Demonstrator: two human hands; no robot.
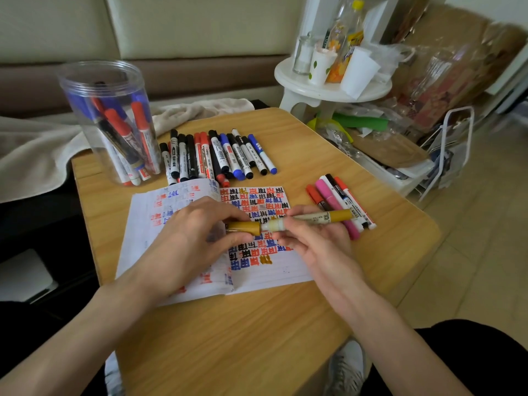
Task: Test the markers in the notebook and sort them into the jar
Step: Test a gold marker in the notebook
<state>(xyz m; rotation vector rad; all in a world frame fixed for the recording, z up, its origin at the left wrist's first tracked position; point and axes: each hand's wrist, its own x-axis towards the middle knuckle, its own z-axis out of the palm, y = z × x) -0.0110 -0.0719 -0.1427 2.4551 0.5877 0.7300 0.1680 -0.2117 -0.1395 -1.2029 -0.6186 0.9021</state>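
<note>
An open notebook (265,274) full of red, blue, black and gold test marks lies on the wooden table (243,332). Above its right page my right hand (317,241) grips a gold marker (320,218) by its pale barrel. My left hand (197,238) pinches the marker's gold cap (245,228), which sits right at the tip end. A clear plastic jar (110,118) at the back left holds several red, blue and black markers. A row of untested markers (217,155) lies behind the notebook. A small group of markers (340,202), pink, red and white, lies to the right.
A beige cloth (37,155) lies behind the jar on a sofa. A white round stool (331,87) at the back right carries bottles and cups. Bags, boxes and a white wire rack (445,155) crowd the floor to the right.
</note>
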